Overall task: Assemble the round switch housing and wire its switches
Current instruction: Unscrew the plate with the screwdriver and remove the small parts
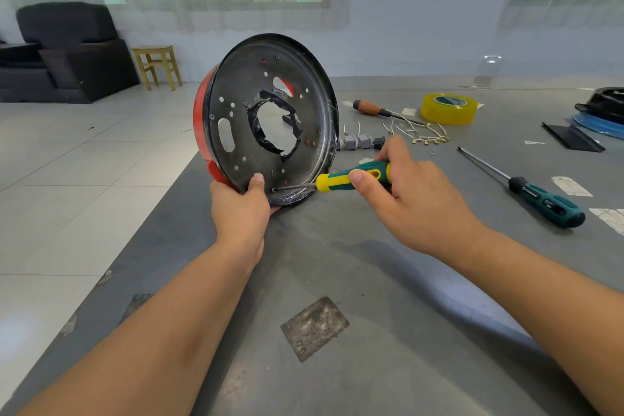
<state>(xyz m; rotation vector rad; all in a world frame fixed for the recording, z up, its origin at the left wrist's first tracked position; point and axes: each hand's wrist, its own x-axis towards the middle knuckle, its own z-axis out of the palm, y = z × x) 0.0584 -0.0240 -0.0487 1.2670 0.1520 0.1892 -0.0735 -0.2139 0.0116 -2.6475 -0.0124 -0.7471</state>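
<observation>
The right hand [401, 186] wraps thumb and fingers round the green-and-yellow handle of a screwdriver [351, 177], its shaft lying almost level with the tip at a hole low on the round housing [270, 118]. The left hand [241, 204] grips that housing by its bottom edge, thumb pressed on the dark metal plate, fingers hidden behind the red shell. The housing stands on edge at the grey table [337, 273] rim. Both forearms reach in from below. Behind the housing, small switches [359, 141] are partly hidden; loose wires [422, 135] are hard to make out.
</observation>
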